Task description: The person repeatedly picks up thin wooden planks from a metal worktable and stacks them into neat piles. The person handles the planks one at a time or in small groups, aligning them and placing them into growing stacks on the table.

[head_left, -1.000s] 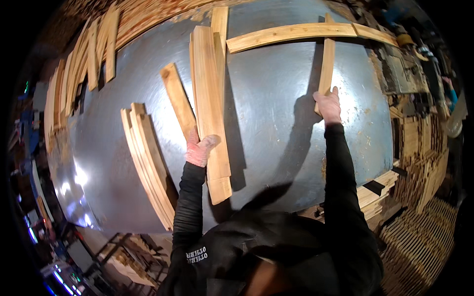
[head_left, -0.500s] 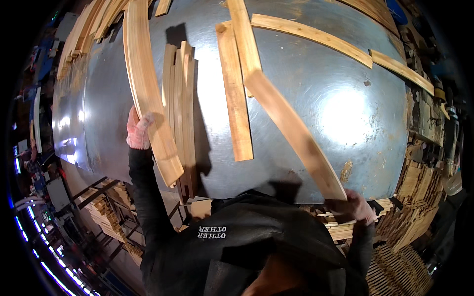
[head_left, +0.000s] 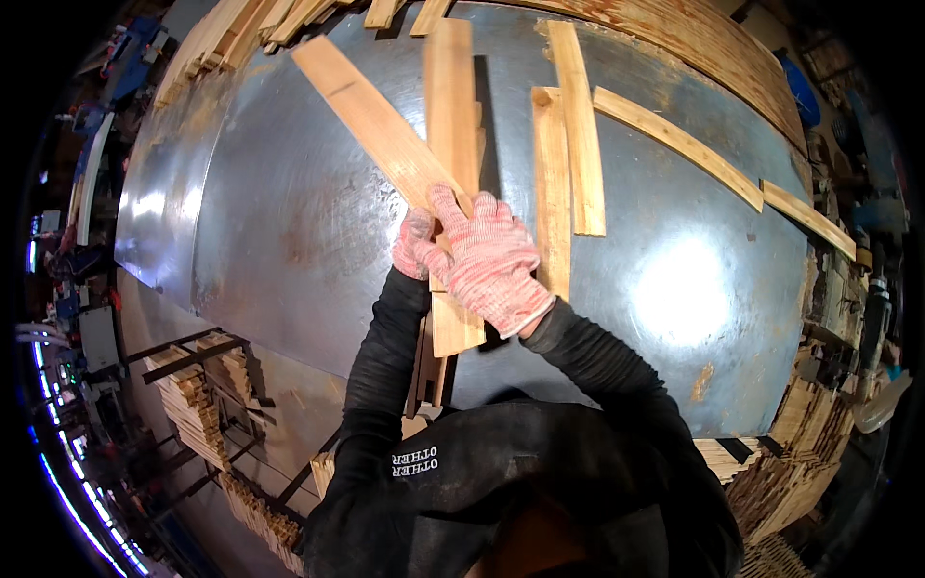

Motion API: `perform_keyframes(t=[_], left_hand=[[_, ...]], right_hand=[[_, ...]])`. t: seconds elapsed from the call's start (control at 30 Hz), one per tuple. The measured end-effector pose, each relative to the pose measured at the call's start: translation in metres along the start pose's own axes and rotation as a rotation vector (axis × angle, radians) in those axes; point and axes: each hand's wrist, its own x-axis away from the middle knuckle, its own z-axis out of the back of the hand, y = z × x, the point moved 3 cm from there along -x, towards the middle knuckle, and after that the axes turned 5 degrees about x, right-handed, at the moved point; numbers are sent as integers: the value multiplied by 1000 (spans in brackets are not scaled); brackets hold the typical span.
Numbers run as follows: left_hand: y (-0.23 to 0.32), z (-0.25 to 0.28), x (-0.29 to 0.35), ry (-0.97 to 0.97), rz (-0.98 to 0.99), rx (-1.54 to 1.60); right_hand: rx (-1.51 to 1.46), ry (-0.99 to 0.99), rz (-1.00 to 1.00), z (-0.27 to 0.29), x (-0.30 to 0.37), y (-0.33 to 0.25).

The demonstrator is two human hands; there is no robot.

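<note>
In the head view, we observe the left hand (head_left: 414, 246) with its grip closed on the edge of the stacked boards (head_left: 451, 96), above the table (head_left: 289, 193). The right hand (head_left: 491, 260) lies palm down over the lower end of the slanted board (head_left: 371, 116), which crosses the stack and points to the upper left; we cannot tell whether this grip is closed. To the right, we note two narrow boards (head_left: 576, 125) side by side.
</note>
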Motion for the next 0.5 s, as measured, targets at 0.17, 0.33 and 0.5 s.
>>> perform_keyframes(t=[0.17,0.33,0.5], left_hand=[[14,8,11,2,23,-63],[85,33,45,263,-93,-142],[218,128,46,341,-182,-599]], right_hand=[[-36,105,-35,-6,-8,-16],[-301,424,56,-2,-26,34],[157,323,-581,-5,-60,194]])
